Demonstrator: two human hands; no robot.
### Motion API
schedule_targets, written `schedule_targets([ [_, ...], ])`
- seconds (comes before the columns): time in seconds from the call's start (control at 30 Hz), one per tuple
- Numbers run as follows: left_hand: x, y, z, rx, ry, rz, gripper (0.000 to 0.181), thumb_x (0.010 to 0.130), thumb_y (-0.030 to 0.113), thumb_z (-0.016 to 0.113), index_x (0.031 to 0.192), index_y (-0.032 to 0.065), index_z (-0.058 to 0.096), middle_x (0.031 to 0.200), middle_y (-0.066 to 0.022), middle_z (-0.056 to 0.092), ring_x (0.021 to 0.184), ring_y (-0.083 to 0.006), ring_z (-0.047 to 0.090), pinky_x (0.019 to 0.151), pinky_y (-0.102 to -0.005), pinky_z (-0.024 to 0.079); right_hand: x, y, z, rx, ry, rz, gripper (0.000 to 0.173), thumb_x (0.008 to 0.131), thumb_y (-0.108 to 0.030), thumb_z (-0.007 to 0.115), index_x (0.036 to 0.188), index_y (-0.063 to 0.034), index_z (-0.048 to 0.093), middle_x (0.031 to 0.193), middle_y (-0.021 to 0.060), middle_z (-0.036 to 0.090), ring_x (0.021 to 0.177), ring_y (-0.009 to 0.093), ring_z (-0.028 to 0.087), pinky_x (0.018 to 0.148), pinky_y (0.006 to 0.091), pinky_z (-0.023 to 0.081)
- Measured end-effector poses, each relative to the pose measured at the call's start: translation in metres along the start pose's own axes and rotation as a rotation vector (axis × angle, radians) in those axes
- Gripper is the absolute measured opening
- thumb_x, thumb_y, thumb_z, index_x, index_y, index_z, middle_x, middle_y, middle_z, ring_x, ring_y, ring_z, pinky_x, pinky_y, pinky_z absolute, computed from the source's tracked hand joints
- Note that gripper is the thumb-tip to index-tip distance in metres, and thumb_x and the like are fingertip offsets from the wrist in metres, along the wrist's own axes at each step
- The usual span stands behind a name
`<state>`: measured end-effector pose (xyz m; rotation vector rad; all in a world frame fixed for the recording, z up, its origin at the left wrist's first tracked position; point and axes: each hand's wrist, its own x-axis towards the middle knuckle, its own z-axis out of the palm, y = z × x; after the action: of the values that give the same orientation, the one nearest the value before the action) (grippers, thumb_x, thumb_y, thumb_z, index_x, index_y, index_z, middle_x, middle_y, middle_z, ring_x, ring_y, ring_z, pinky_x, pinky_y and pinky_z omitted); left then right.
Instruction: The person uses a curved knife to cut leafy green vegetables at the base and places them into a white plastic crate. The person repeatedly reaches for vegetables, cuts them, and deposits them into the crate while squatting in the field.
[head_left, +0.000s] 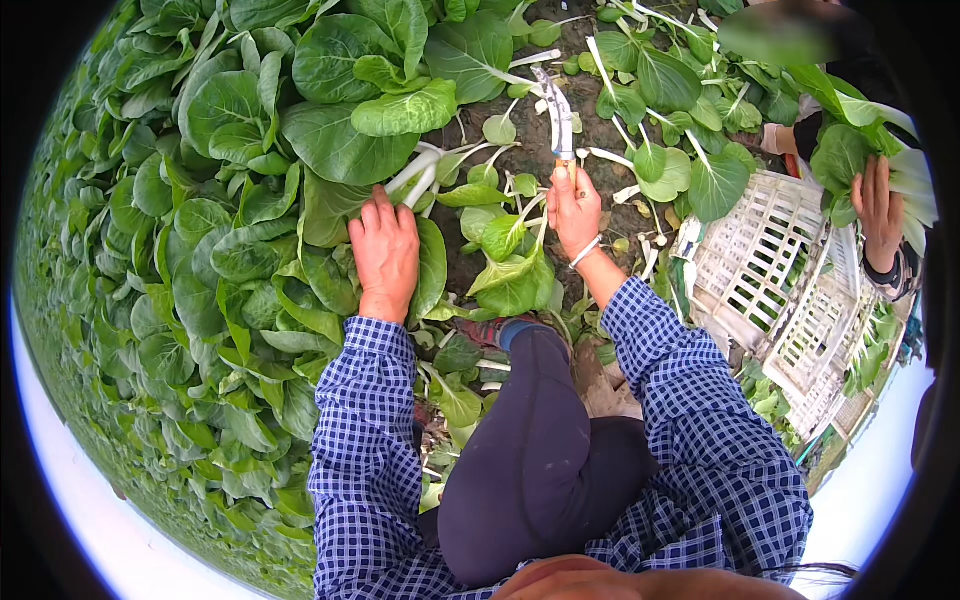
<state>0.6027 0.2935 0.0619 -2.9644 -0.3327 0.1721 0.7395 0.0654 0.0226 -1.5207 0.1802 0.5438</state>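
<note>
My left hand (385, 255) lies back-up against the leaves of a bok choy plant (416, 176), its fingers close together beside the thick white stalks. Thumb and palm are hidden, so whether it grips the plant cannot be told. A small sickle (556, 116) with a curved, soiled metal blade and a wooden handle is held in my right hand (575, 211). Its blade points away from me over bare soil, apart from the plant. Loose bok choy leaves (510, 277) lie between my two hands.
Dense bok choy (225, 247) fills the left side. Cut leaves and stalks (667, 157) litter the soil at upper right. White slatted plastic crates (757, 255) stand on the right. Beyond them, another person's hand (879, 210) holds bok choy. My bent knee (536, 405) is below my hands.
</note>
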Motion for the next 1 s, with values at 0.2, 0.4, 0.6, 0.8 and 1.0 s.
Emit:
schedule_targets([
  [0.2,-0.002,0.0,0.0,0.0,-0.009,0.005,0.026,0.08,0.01,0.06,0.106,0.0056,0.064,0.133,-0.0197,0.054,0.109,-0.0301,0.052,0.083,-0.0399,0.043,0.014,0.013,0.005,-0.842,-0.361,-0.12,0.047,0.091,-0.051,0.062,0.094,-0.0045,0.06,0.076,0.0202,0.064,0.075,0.041,0.064,0.065,0.0473,0.048],
  [0.4,-0.002,0.0,0.001,-0.012,0.022,0.017,0.026,0.081,0.01,0.06,0.105,0.0057,0.064,0.132,-0.0201,0.054,0.108,-0.0302,0.052,0.083,-0.0399,0.043,0.029,0.013,0.008,-1.043,-0.427,-0.077,0.045,0.092,-0.053,0.058,0.097,-0.0078,0.06,0.079,0.0192,0.066,0.079,0.042,0.065,0.069,0.0494,0.05],
  [0.6,-0.001,-0.001,0.001,0.008,0.014,0.01,0.022,0.081,0.01,0.059,0.102,0.0062,0.063,0.128,-0.0186,0.057,0.101,-0.0293,0.054,0.08,-0.0395,0.044,0.036,0.011,0.025,-1.285,-0.471,-0.072,0.043,0.093,-0.049,0.054,0.106,-0.0093,0.06,0.088,0.0204,0.069,0.085,0.041,0.066,0.075,0.0498,0.052],
  [0.8,0.0,-0.001,-0.012,-0.043,-0.061,-0.013,0.023,0.081,0.009,0.059,0.104,0.0063,0.063,0.122,-0.0171,0.059,0.098,-0.0294,0.056,0.079,-0.04,0.046,0.029,0.005,0.013,-1.083,-0.474,0.047,0.043,0.092,-0.048,0.058,0.099,-0.0057,0.064,0.086,0.0188,0.068,0.081,0.036,0.066,0.072,0.0448,0.051],
  [1.0,-0.005,-0.004,-0.066,-0.182,0.013,-0.061,0.028,0.08,0.004,0.06,0.107,0.0041,0.065,0.114,-0.0166,0.064,0.093,-0.0305,0.057,0.079,-0.0406,0.047,-0.01,-0.011,-0.015,-0.14,-0.279,0.243,0.034,0.098,-0.041,0.059,0.096,-0.0067,0.056,0.06,-0.0013,0.048,0.038,0.005,0.038,0.037,0.0204,0.03],
])
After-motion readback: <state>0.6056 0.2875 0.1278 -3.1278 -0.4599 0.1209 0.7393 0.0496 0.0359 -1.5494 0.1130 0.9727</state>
